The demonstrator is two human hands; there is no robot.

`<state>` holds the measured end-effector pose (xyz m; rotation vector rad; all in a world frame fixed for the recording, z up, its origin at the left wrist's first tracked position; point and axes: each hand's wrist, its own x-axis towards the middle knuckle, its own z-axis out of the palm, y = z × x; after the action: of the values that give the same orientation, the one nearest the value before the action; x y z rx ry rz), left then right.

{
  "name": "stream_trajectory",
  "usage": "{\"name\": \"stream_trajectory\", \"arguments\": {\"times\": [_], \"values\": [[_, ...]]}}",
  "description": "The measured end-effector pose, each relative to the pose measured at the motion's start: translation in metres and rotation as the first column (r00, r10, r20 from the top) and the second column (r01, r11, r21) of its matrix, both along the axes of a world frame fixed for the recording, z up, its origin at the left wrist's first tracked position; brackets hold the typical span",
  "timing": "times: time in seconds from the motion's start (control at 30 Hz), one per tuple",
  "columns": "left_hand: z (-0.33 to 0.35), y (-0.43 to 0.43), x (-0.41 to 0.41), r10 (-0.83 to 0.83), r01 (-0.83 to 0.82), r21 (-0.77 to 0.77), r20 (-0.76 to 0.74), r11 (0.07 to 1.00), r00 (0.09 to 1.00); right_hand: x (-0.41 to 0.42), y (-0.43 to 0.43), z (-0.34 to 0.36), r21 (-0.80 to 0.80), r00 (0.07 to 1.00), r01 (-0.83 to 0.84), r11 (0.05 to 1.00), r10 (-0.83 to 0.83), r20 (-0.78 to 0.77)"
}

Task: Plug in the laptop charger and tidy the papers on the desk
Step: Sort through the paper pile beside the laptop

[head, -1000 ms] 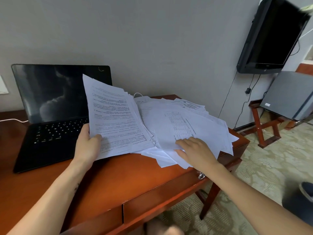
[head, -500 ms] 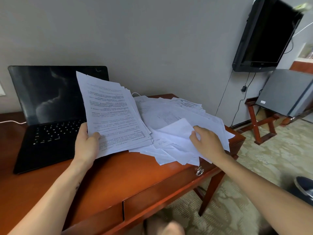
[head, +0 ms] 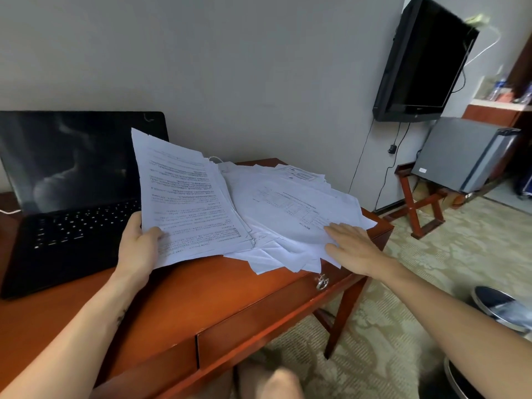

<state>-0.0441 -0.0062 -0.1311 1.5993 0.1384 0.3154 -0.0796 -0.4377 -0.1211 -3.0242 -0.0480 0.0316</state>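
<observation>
The left grip is clamped on a stack of printed pages, with the thumb on top at the bottom left corner and the fingers hidden under it. The stack is tipped up off the desk. Its long side runs from the grip up and away to the wall, and its top edge covers the right side of the laptop. The lines of print run across the short way. The right grip lies flat with its fingers apart and straight, pressing on the loose sheets. Those sheets lie flat in a messy fan on the right end of the desk, just beside the stack. They point many ways, and some corners stick out over the front edge above the drawer. The laptop is open on the left end, with a dark screen that faces the person. A white cord lies at its left side. A black TV hangs on the wall to the right.
</observation>
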Motion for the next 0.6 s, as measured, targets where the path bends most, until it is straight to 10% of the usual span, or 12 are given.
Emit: {"name": "stream_trajectory", "arguments": {"times": [0.13, 0.6], "values": [[0.001, -0.001, 0.001, -0.003, 0.003, 0.011, 0.013, 1.0, 1.0, -0.006, 0.028, 0.004, 0.221, 0.986, -0.041, 0.974, 0.076, -0.15], [0.001, -0.002, -0.001, -0.016, 0.016, 0.007, -0.009, 1.0, 1.0, 0.004, 0.014, 0.014, -0.009, 0.998, -0.055, 0.998, 0.054, -0.025]]}}
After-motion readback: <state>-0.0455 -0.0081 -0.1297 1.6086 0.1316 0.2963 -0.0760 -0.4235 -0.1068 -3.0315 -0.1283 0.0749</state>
